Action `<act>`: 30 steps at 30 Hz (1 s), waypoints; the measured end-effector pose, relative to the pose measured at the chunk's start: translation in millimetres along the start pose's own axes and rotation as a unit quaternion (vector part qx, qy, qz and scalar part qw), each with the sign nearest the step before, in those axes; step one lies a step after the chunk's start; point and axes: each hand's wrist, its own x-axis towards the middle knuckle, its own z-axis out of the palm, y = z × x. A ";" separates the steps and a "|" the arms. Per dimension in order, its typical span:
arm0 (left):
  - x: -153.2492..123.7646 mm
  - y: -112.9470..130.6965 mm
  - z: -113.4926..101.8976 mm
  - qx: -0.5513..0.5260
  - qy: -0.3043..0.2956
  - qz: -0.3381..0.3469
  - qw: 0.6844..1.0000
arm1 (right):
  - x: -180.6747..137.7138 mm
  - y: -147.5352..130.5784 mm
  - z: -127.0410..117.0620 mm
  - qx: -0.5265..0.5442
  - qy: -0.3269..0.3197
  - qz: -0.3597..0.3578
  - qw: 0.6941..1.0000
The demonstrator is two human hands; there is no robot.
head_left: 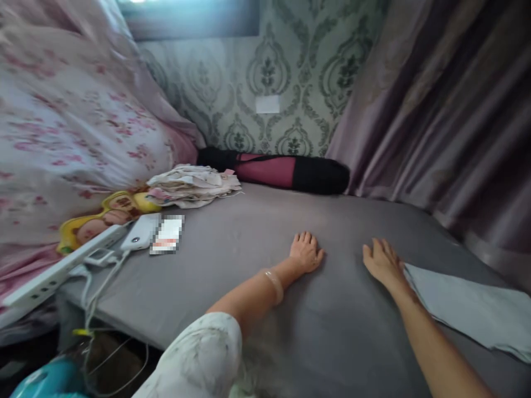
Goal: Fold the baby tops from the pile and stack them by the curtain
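Note:
My left hand (306,253) lies flat on the grey bed sheet (232,260), fingers spread, holding nothing. A pale bangle circles its wrist. My right hand (381,262) also rests palm down on the sheet, fingers stretched out and empty. Its forearm runs along the near edge of a folded light grey cloth (468,312) at the right.
A floral pink quilt (62,127) is heaped at the left. Folded clothes (193,185), a yellow cartoon pillow (108,213), a white power bank (141,233) with cables and a white power strip (53,273) lie beside it. A black and maroon bolster (286,172) lies against the wall. Purple curtains (448,121) hang right.

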 end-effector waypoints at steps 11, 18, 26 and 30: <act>-32.4 -164.4 -62.9 0.015 0.006 -0.263 0.965 | -34.5 -119.7 52.1 -0.047 -0.060 -0.172 0.982; -70.4 -302.0 -147.6 0.092 0.140 -0.430 0.887 | -35.7 -116.9 54.9 -0.073 -0.044 -0.176 0.981; -83.4 -388.5 -207.9 0.135 0.186 -0.448 0.864 | -36.3 -115.1 58.8 -0.080 -0.019 -0.187 0.979; -89.2 -396.1 -185.1 0.139 0.063 -0.403 0.902 | -36.2 -114.8 58.5 -0.086 -0.014 -0.186 0.979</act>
